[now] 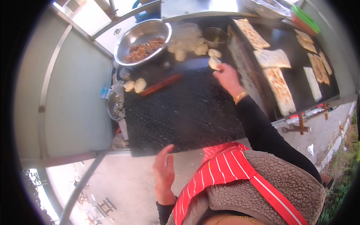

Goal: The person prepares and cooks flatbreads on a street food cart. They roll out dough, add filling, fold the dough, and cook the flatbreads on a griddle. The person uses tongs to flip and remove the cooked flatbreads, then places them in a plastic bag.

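My right hand (pixel 228 80) reaches over the black speckled worktop (pixel 182 118). Its thumb and fingers pinch the near edge of a pale dough piece (pixel 214 62), and a second dough piece (pixel 214 53) lies against that one's far side. My left hand (pixel 164 168) is raised by the worktop's front edge, holding nothing, fingers apart. A reddish-brown rolling pin (pixel 162 85) lies slantwise on the worktop, with two dough pieces (pixel 139 85) at its left end. More dough balls (pixel 180 52) sit at the back, partly under clear plastic.
A steel basin (pixel 123 36) of brown filling stands back left; a smaller bowl (pixel 112 105) sits below it. A metal pot (pixel 215 36) stands at the back. On the right, a dark griddle (pixel 298 84) carries several browned flatbreads (pixel 279 91). A green-rimmed basket (pixel 305 19) stands behind.
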### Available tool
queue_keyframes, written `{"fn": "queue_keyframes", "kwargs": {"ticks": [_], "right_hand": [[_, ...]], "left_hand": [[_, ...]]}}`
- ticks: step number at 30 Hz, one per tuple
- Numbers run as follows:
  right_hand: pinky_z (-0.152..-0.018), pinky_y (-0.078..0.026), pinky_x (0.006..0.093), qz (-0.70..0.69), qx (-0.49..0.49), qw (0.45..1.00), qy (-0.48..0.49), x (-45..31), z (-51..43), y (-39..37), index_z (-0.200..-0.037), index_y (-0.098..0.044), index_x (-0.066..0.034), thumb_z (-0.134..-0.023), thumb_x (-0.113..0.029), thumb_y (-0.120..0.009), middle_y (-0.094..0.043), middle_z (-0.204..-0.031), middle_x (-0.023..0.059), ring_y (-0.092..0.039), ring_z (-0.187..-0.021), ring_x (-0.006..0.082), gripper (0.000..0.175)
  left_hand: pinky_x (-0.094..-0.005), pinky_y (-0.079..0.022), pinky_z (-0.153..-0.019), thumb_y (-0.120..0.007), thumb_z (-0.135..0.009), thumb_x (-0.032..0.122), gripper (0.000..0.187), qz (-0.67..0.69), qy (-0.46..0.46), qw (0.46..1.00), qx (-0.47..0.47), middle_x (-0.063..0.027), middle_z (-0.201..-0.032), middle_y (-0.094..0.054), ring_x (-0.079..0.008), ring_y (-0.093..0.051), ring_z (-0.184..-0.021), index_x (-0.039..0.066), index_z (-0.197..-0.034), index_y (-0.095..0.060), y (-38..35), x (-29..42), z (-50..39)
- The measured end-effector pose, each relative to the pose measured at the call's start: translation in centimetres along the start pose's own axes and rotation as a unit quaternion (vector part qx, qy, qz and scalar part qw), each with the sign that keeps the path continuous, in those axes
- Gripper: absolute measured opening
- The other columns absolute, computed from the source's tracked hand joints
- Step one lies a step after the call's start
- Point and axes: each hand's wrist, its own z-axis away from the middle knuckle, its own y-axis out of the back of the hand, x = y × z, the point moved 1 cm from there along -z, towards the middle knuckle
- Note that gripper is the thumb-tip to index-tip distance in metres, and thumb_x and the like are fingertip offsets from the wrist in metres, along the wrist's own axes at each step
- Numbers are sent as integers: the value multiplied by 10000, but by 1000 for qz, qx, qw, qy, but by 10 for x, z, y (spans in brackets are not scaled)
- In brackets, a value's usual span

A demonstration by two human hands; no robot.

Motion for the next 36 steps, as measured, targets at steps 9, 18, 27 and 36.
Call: {"fn": "queue_keyframes", "kwargs": {"ticks": [9, 18, 27, 36], "right_hand": [[-766, -549, 487, 246, -58, 968, -8, 75, -77, -99, -1023, -677, -31, -909, -267, -622, -691, -915, 194, -689, -868, 381, 268], [-1022, -438, 460, -243, -220, 940, 92, -131, 43, -69, -1290, -571, 40, -883, -171, -694, -582, -1299, 183, -541, -1203, 340, 475], [-1201, -159, 498, -52, -162, 903, 396, -263, 88, -43, -1534, -285, 14, -1002, -553, -303, -256, -1596, 244, -171, -1500, 427, 779], [-1213, -145, 472, -222, -124, 895, 367, -313, 171, -81, -1553, -229, 2, -1048, -518, -237, -222, -1626, 171, -159, -1515, 343, 725]], "left_hand": [[-327, -525, -904, -610, -971, 135, 238, -22, 20, 997, -66, -112, -1136, -714, -248, -688, -1040, 82, -1189, -690, 26, -22, -98], [-393, -214, -1211, -287, -1011, 628, 762, 681, 42, 725, -97, -87, -1573, -354, -203, -301, -1464, 88, -1550, -291, -66, -21, -239], [-329, -237, -1179, -371, -1000, 630, 755, 725, -89, 653, -200, 51, -1583, -280, -150, -332, -1410, 178, -1584, -214, -42, 20, -194], [-284, -265, -1143, -305, -989, 676, 787, 757, -179, 578, -247, 17, -1506, -404, -125, -358, -1374, 164, -1581, -229, 48, 8, -118]]}}
